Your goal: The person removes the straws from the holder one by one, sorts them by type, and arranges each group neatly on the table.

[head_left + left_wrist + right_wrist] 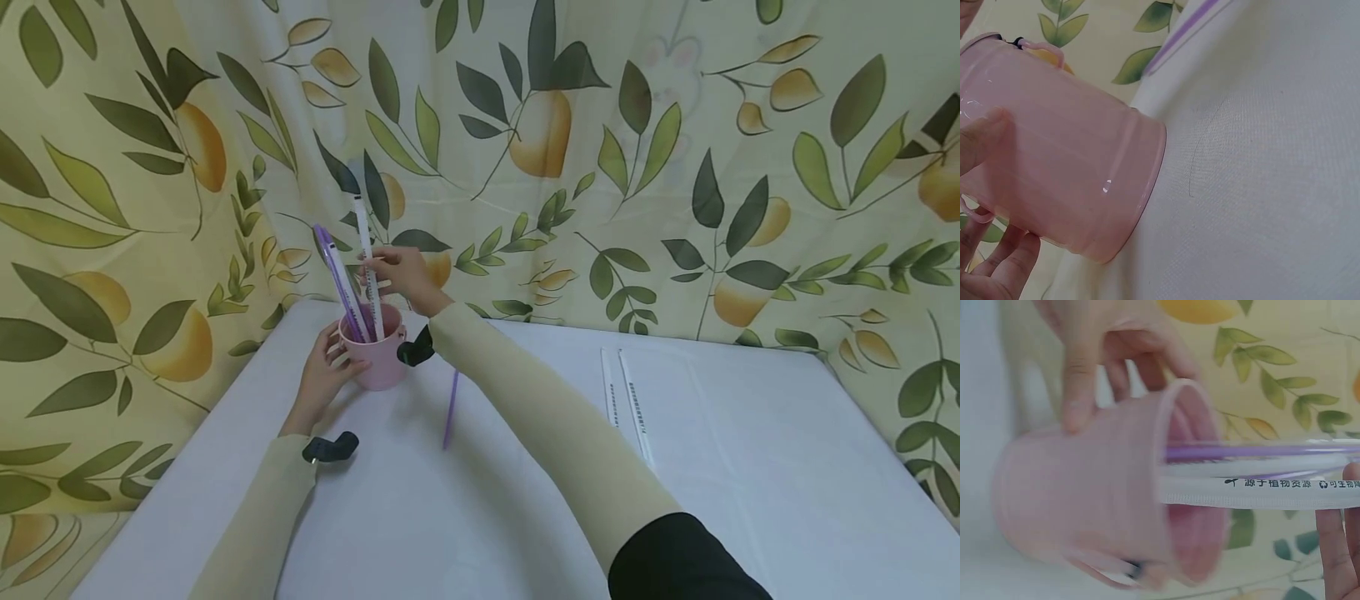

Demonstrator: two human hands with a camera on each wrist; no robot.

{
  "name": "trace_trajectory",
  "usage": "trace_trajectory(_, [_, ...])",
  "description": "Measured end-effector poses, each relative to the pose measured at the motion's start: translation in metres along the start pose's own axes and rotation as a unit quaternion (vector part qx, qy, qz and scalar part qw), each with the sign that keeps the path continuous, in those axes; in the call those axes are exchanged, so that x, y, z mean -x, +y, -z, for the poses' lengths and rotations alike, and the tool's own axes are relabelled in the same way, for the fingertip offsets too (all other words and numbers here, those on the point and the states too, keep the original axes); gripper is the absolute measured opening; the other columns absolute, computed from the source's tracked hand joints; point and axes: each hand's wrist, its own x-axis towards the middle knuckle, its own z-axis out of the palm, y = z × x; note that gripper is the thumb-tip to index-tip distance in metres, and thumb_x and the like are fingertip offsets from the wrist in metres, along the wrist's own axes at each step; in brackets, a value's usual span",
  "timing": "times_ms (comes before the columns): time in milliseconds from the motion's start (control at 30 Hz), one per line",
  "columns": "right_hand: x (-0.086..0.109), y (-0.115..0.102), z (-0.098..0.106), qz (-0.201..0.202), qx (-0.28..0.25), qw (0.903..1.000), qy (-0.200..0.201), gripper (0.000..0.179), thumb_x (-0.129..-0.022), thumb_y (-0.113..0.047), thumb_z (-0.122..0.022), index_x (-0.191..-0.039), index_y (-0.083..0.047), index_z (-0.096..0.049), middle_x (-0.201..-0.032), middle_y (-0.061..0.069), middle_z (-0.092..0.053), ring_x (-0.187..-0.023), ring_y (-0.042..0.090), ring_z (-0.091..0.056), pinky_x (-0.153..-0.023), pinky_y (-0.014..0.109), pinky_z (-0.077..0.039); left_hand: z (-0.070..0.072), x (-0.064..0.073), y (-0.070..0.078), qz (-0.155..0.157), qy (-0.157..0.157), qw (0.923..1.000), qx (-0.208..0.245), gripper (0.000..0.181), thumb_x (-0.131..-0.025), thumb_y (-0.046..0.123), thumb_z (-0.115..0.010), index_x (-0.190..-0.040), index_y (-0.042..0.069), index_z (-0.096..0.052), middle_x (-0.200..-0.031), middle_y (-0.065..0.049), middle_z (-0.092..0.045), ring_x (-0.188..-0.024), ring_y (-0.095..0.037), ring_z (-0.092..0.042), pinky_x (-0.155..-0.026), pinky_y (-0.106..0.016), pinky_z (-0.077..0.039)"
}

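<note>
A small pink pail (384, 367) stands on the table at the left. My left hand (318, 375) grips its side, thumb in front and fingers around the far side; the left wrist view shows the thumb pressed on the pail's wall (1066, 144). Above the rim, my right hand (411, 275) pinches a straw in a printed white paper wrapper (364, 225). That straw's lower end is inside the pail, as the right wrist view shows on the wrapper (1260, 494). Beside it, several purple and white straws (335, 267) lean in the pail. Their bottom ends are hidden.
A purple straw (451, 412) lies on the white table right of the pail, partly under my right forearm. Two clear-and-white wrapped straws (633, 396) lie farther right, their near ends behind the sleeve. A leaf-patterned curtain (525, 208) borders the table's back and left.
</note>
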Motion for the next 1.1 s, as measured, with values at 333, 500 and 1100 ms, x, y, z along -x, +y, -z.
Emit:
trace_trajectory(333, [0.010, -0.036, 0.026, 0.059, -0.018, 0.9981, 0.004, 0.029, -0.095, -0.014, -0.054, -0.116, 0.003, -0.062, -0.109, 0.022, -0.067, -0.097, 0.029, -0.068, -0.082, 0.037, -0.061, 0.002, -0.002, -0.001, 0.013, -0.003, 0.9999, 0.001, 0.087, -0.082, 0.011, -0.071, -0.150, 0.017, -0.017, -0.152, -0.018, -0.026, -0.139, -0.038, -0.029, -0.116, -0.048, -0.033])
trace_trajectory(500, [0.019, -0.053, 0.044, 0.071, -0.020, 0.9973, -0.002, 0.029, -0.095, -0.012, -0.054, -0.118, 0.004, -0.061, -0.111, 0.025, -0.065, -0.099, 0.033, -0.067, -0.082, 0.037, -0.060, 0.002, -0.001, 0.000, 0.012, -0.003, 0.9999, 0.001, 0.087, -0.082, 0.012, -0.072, -0.150, 0.017, -0.019, -0.151, -0.018, -0.027, -0.138, -0.038, -0.031, -0.115, -0.047, -0.035])
trace_trajectory(1100, [0.100, -0.059, 0.140, 0.038, 0.068, 0.9969, -0.008, 0.028, -0.094, -0.012, -0.056, -0.117, 0.002, -0.062, -0.097, 0.011, -0.071, -0.092, 0.025, -0.069, -0.082, 0.040, -0.060, 0.002, 0.000, 0.000, 0.026, -0.009, 0.9993, -0.024, 0.088, -0.083, 0.018, -0.072, -0.150, 0.023, -0.016, -0.153, -0.017, -0.024, -0.139, -0.038, -0.030, -0.112, -0.048, -0.038])
